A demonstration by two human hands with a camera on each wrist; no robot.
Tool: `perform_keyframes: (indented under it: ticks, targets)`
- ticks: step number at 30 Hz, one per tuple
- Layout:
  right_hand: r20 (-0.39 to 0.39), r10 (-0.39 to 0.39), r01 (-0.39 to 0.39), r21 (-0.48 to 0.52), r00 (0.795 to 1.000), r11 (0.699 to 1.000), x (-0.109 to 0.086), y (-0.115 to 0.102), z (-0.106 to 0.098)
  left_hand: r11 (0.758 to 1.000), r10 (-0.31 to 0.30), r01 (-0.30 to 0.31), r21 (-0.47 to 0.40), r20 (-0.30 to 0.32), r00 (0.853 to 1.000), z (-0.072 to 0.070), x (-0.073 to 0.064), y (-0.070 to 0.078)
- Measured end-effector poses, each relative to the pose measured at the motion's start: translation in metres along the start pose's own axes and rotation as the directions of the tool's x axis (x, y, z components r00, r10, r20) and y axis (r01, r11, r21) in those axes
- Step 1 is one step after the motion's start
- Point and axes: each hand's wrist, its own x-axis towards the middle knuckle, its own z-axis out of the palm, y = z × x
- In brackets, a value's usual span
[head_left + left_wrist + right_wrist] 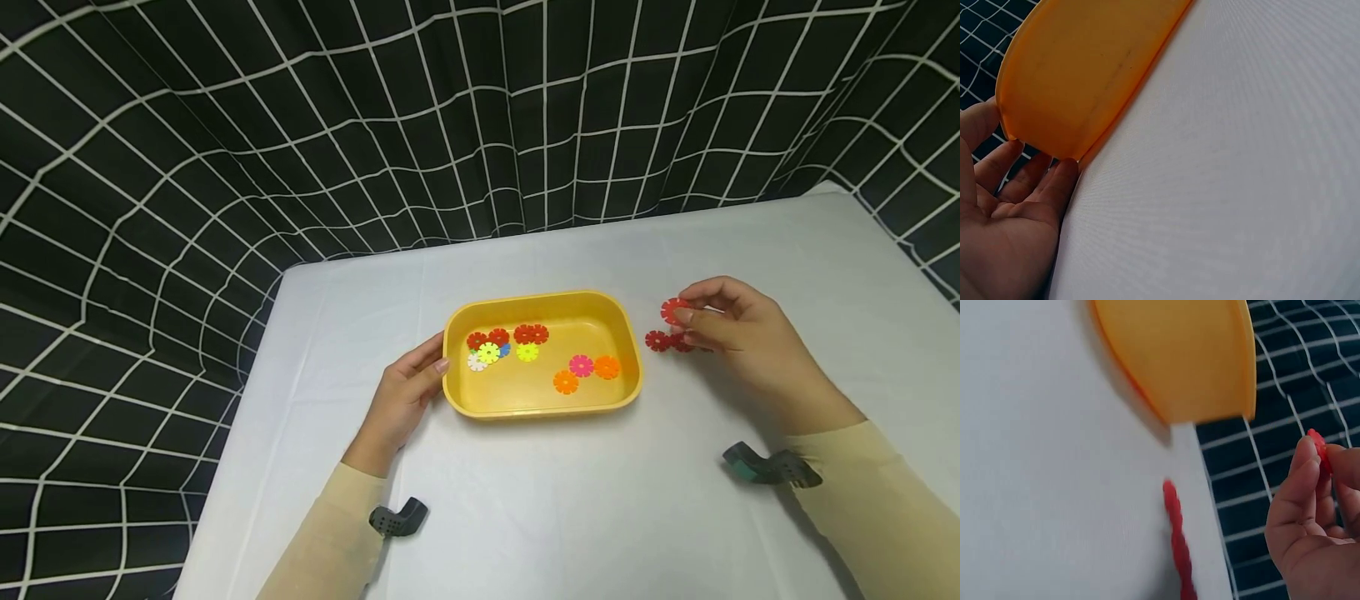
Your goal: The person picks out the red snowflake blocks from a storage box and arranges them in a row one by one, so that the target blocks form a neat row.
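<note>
A yellow plastic tray (540,408) sits on the table with several notched plastic discs inside. My left hand (406,392) holds its left end, thumb at the rim and fingers against the outer wall; the left wrist view shows the same grip on the tray (1079,69). To the right of the tray, my right hand (738,329) pinches a red notched disc (672,311) between thumb and fingers, raised off the table. Below that hand lies a row of red notched discs (657,341), partly hidden by the fingers. In the right wrist view this row (1179,547) appears edge-on.
Inside the tray, red discs (531,334), a yellow disc (489,352) and a white disc (476,362) lie toward the left. Orange discs (566,382) and a pink disc (581,366) lie toward the right. A black-and-white grid curtain (480,125) hangs behind the white-covered table (570,508).
</note>
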Motion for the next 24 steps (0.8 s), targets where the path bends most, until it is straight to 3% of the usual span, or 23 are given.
perform_keyframes:
  ticks: [4,10,13,16,20,24]
  targets:
    - [-0.043,0.012,-0.011,0.014,0.999,1.000,-0.003,0.008,-0.015,1.000,-0.003,0.003,0.000,-0.001,1.000,0.000,0.000,0.000]
    - [-0.080,0.002,0.014,0.201,0.997,0.980,-0.001,0.024,-0.041,1.000,-0.004,0.004,-0.002,-0.011,1.000,0.000,-0.001,0.002]
    - [-0.110,0.017,-0.002,0.136,0.994,0.991,-0.002,0.031,-0.055,1.000,-0.001,0.001,-0.004,-0.007,1.000,0.000,-0.001,0.002]
    - [-0.170,0.041,-0.043,-0.008,0.985,0.999,-0.005,0.039,-0.067,1.000,0.000,0.000,-0.003,-0.001,1.000,0.001,-0.001,0.002]
    - [-0.258,0.088,-0.127,-0.137,0.962,0.982,-0.007,0.050,-0.081,1.000,-0.004,0.004,0.004,-0.005,1.000,0.001,-0.001,0.002]
    - [-0.301,0.131,-0.186,-0.163,0.945,0.969,-0.009,0.059,-0.095,1.000,-0.004,0.004,0.007,-0.002,1.000,0.002,-0.001,0.003]
